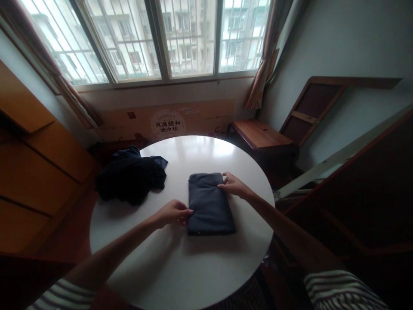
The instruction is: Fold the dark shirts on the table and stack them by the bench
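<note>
A dark grey garment (209, 206), folded into a neat flat rectangle, lies on the round white table (209, 275); its exact kind does not show. My left hand (174, 212) pinches its left edge near the lower corner, thumb on top and fingers partly curled below. At the upper right edge my right hand (234, 185) grips the cloth between thumb and fingers. To the left of the folded garment, a loose heap of black clothing (132, 178) with some dark blue cloth (159, 161) spreads over the table's edge.
Beyond the table's far right stands a low wooden stool or side table (263, 132). A long printed cardboard panel (200, 114) leans under the barred window (187, 38). Wooden cabinets (41, 172) line the left, and a dark slanted panel (361, 193) borders the right.
</note>
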Tool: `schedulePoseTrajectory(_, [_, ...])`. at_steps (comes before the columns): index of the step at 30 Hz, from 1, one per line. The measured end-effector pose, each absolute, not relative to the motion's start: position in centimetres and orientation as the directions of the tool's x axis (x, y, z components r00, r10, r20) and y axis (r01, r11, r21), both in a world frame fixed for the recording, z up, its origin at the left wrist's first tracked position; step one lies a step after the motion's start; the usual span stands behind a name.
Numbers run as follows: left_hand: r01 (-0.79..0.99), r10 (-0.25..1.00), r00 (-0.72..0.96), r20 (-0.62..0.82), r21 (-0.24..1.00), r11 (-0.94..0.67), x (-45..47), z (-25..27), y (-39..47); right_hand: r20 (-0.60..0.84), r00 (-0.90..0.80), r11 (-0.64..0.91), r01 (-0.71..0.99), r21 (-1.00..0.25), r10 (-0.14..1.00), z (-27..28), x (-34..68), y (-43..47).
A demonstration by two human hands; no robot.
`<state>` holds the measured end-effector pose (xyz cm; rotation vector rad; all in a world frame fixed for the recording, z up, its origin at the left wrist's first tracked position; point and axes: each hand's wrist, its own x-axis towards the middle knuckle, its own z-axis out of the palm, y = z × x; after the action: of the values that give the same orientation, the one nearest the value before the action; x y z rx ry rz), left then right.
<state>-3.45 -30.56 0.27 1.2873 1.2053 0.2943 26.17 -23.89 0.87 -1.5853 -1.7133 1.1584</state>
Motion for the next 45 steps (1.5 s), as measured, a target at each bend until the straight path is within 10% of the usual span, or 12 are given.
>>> schedulePoseTrajectory(17, [0.24, 0.863, 0.297, -0.409, 0.907, 0.347, 15.0, 1.6, -16.9, 0.202, 0.153, -0.029, 0.859, -0.511, 0.967, 2.8, 35.3, -9.9])
schedulePoseTrajectory(27, [0.305, 0.865, 0.329, -0.379, 0.91, 0.283, 14.0, 1.4, -18.0, -0.007, -0.085, 0.084, 0.994, -0.068, 0.996, -0.5, 32.6, -11.8])
schedulePoseTrajectory(38, [0.486, 0.842, 0.538, -0.038, 0.83, -0.273, 5.0, 1.1, -26.2, 0.095, -0.11, 0.11, 0.994, 0.002, 0.989, -1.4, 26.9, -18.4])
schedulePoseTrajectory(45, [0.521, 0.889, 0.453, 0.067, 0.79, -0.324, -0.5, 0.5, -29.2, 0.154, -0.047, 0.052, 0.998, -0.031, 0.987, -1.5, 28.6, -18.1])
